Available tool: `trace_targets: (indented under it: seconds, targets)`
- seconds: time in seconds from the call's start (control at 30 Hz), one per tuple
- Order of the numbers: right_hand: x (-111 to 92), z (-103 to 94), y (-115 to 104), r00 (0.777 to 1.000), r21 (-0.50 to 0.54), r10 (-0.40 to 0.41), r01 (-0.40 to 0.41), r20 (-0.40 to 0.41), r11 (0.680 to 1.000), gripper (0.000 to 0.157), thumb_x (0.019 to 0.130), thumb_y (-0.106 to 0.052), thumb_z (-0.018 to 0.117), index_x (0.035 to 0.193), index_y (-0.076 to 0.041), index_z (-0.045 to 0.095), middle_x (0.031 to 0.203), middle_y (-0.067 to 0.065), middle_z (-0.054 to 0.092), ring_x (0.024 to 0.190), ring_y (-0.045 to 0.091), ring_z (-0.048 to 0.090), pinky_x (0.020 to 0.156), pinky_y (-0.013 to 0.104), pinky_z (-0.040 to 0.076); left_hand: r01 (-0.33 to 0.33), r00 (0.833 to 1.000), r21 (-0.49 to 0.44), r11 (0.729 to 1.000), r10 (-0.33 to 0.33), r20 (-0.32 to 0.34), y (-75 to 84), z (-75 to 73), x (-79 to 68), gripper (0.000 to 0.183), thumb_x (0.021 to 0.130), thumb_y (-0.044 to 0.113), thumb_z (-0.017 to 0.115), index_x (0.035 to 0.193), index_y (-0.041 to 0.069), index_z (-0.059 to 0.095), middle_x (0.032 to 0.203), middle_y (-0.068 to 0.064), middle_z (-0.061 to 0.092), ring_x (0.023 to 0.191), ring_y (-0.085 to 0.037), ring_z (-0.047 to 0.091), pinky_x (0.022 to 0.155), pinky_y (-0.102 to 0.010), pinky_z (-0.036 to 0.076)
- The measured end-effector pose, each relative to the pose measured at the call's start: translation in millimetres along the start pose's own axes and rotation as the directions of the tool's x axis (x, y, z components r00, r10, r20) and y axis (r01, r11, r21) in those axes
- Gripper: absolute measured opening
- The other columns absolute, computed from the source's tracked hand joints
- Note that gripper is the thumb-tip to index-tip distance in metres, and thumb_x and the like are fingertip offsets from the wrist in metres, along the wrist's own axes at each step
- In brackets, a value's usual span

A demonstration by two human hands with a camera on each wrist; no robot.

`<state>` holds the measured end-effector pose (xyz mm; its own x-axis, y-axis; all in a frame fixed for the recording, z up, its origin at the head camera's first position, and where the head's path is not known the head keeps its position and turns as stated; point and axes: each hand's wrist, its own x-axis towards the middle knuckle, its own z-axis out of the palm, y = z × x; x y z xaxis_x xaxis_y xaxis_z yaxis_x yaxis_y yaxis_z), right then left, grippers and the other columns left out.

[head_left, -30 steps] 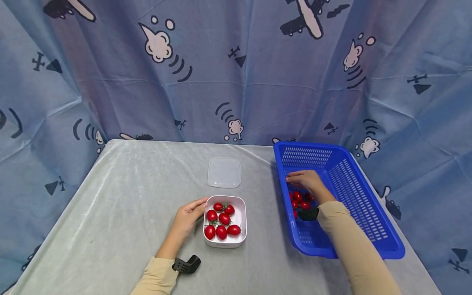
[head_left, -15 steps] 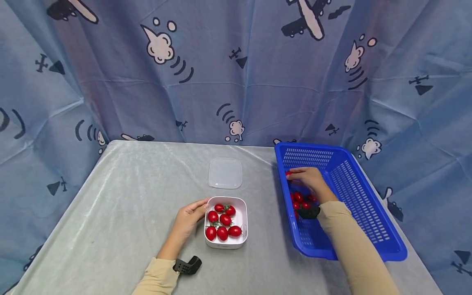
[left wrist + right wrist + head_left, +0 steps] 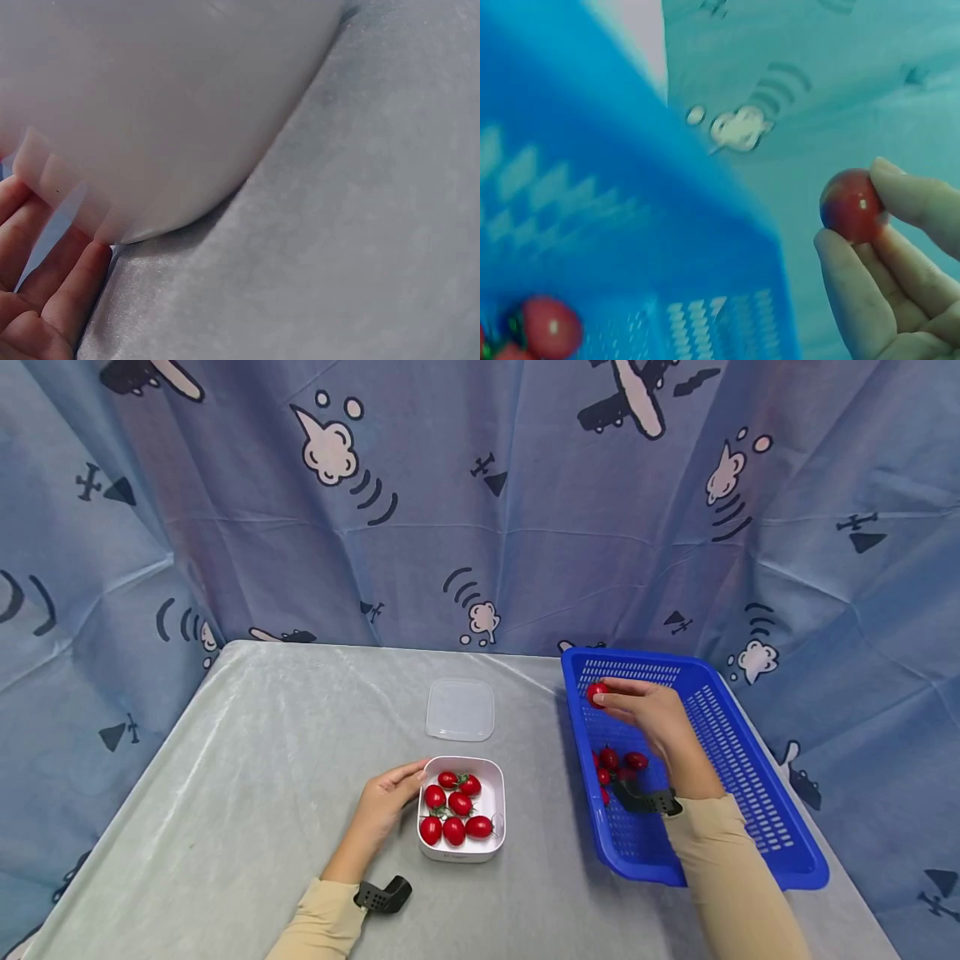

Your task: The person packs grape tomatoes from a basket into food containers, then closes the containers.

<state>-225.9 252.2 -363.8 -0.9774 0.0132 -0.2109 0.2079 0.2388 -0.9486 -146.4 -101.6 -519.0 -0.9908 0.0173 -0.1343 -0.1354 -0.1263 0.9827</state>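
Observation:
My left hand (image 3: 384,802) rests against the left side of a white square food container (image 3: 491,789). Several red cherry tomatoes (image 3: 460,803) with green stems lie inside it. In the left wrist view, straight fingers (image 3: 79,289) touch the container's outer wall (image 3: 172,127). My right hand (image 3: 660,718) pinches a single cherry tomato (image 3: 597,694) between thumb and fingertips, over the far left part of a blue plastic basket (image 3: 752,777). The right wrist view shows that tomato (image 3: 851,204) held at the fingertips. More tomatoes (image 3: 636,761) lie in the basket, partly hidden behind the wrist strap.
A clear square lid (image 3: 461,710) lies flat behind the container. The pale cloth-covered table (image 3: 262,760) ends at a blue patterned curtain (image 3: 420,568). Black camera mounts sit on the left wrist (image 3: 384,895) and the right wrist (image 3: 648,799).
My right hand has risen from low in the basket, bringing a cherry tomato up and away from the others. My left hand stays at the container.

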Motion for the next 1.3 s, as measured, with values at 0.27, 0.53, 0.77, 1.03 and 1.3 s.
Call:
trace_targets:
  seconds: [0.27, 0.53, 0.77, 1.03, 1.3]
  targets:
    - [-27, 21.7, -10, 0.997, 0.032, -0.072, 0.071, 0.012, 0.997, 0.062, 0.086, -0.020, 0.079, 0.137, 0.008, 0.054, 0.095, -0.019, 0.068, 0.085, -0.001, 0.070, 0.081, 0.017, 0.058, -0.008, 1.000, -0.006, 1.000, 0.008, -0.007, 0.0, 1.0, 0.7, 0.035, 0.095, 0.014, 0.065, 0.125, -0.004, 0.066, 0.129, -0.019, 0.066, 0.102, 0.000, 0.067, 0.095, -0.023, 0.055]
    - [-40, 45.5, -16, 0.997, 0.037, -0.071, 0.070, 0.036, 0.997, 0.060, 0.086, -0.018, 0.079, 0.136, 0.007, 0.055, 0.095, -0.018, 0.070, 0.087, 0.000, 0.070, 0.083, 0.016, 0.057, -0.006, 1.000, 0.009, 1.000, 0.006, -0.009, -0.2, 1.7, 0.8, 0.035, 0.095, 0.014, 0.065, 0.125, -0.003, 0.066, 0.129, -0.018, 0.066, 0.103, 0.000, 0.066, 0.096, -0.023, 0.055]
    - [-51, 66.6, -16, 0.996, -0.013, -0.079, 0.080, 0.052, 0.997, 0.052, 0.085, -0.015, 0.079, 0.131, 0.003, 0.062, 0.104, -0.009, 0.071, 0.091, 0.003, 0.069, 0.084, 0.016, 0.057, -0.008, 1.000, -0.004, 1.000, 0.008, -0.004, 0.1, 1.2, 0.2, 0.034, 0.096, 0.013, 0.064, 0.126, -0.004, 0.066, 0.129, -0.019, 0.066, 0.102, 0.000, 0.067, 0.094, -0.021, 0.055]
    - [-60, 87.6, -12, 0.996, 0.074, -0.082, 0.080, 0.035, 0.994, 0.046, 0.084, -0.009, 0.079, 0.127, 0.002, 0.065, 0.092, -0.016, 0.073, 0.086, 0.001, 0.069, 0.082, 0.016, 0.057, 0.003, 1.000, 0.006, 1.000, -0.003, -0.004, -0.1, 0.1, -0.3, 0.035, 0.096, 0.016, 0.066, 0.126, -0.002, 0.066, 0.129, -0.017, 0.067, 0.103, 0.000, 0.067, 0.096, -0.023, 0.055]
    - [-64, 105.4, -9, 0.993, 0.072, -0.101, 0.097, 0.054, 0.993, 0.046, 0.084, -0.007, 0.078, 0.126, 0.004, 0.065, 0.090, -0.013, 0.076, 0.084, 0.002, 0.070, 0.083, 0.018, 0.057, 0.001, 1.000, 0.010, 1.000, -0.001, -0.002, 0.2, -0.5, 1.1, 0.036, 0.095, 0.017, 0.067, 0.125, -0.002, 0.067, 0.129, -0.017, 0.067, 0.106, -0.005, 0.067, 0.096, -0.024, 0.055]
